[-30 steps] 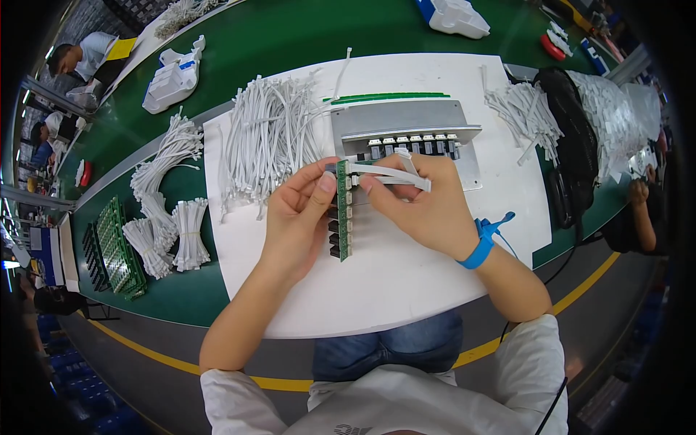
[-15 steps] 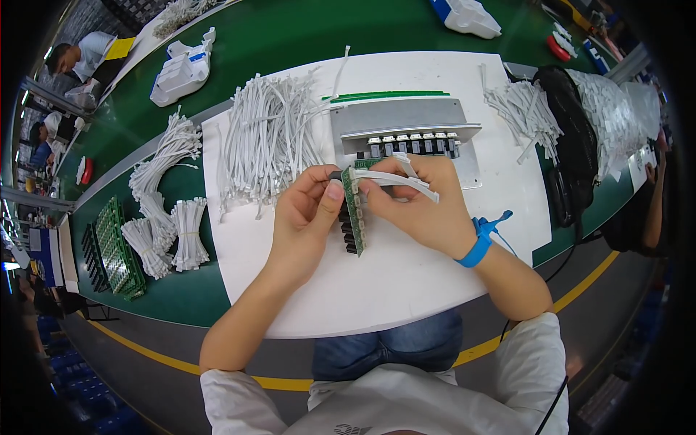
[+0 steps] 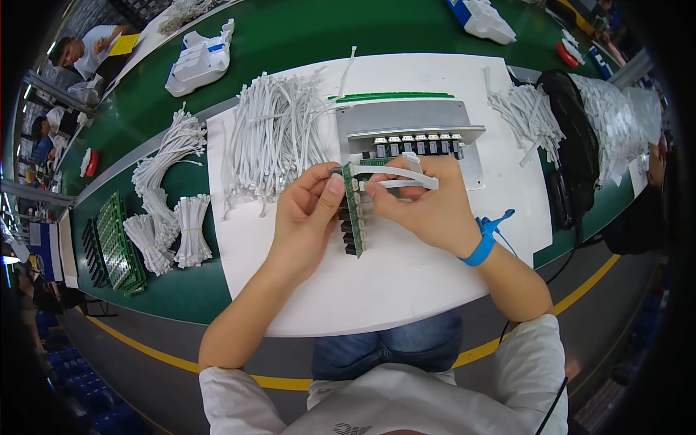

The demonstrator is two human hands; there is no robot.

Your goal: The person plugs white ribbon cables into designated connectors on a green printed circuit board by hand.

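A narrow green circuit board (image 3: 354,221) stands steeply tilted between my hands, with black parts along its left side and pale sockets along its right. My left hand (image 3: 308,214) pinches its upper end between thumb and fingers. From the board's upper sockets, white flat cables (image 3: 391,171) run toward my right hand (image 3: 428,210). My right thumb and fingers are closed on one white cable close to the board's right side; the fingertips partly hide its connector. Just behind the hands is a grey metal fixture (image 3: 402,114) with a row of black-and-white parts (image 3: 417,145).
White cables lie heaped (image 3: 272,138) on the white work sheet (image 3: 312,308), left of the fixture. Bundled cables (image 3: 192,232) and stacked green boards (image 3: 119,246) are farther left. To the right are loose cables (image 3: 525,116), a black bag (image 3: 569,138) and clear plastic bags (image 3: 616,123).
My right fingertips have shifted slightly down along the board, and the white cables now sit straighter and more apart. My left hand keeps its grip. The whole view has shifted slightly.
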